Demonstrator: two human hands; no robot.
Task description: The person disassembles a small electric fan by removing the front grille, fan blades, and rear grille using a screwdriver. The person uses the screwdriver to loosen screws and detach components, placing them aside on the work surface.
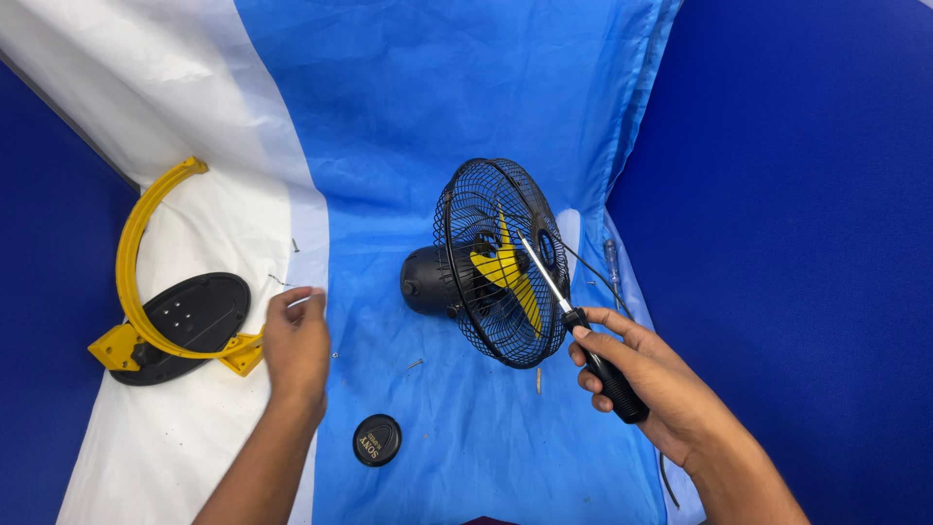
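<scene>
A small fan (501,262) with a black wire cage, yellow blades and a black motor housing lies on its side on a blue and white sheet. My right hand (641,374) grips the black handle of a screwdriver (573,316) whose metal shaft points up-left against the cage. My left hand (296,340) hovers over the sheet to the left of the fan, fingertips pinched together near a tiny screw; whether it holds the screw I cannot tell.
A yellow curved bracket (131,243) and a black oval base plate (190,321) lie at the left. A round black cap (377,439) sits near the front. Small screws (416,364) are scattered on the sheet. Another screwdriver (612,262) lies behind the fan.
</scene>
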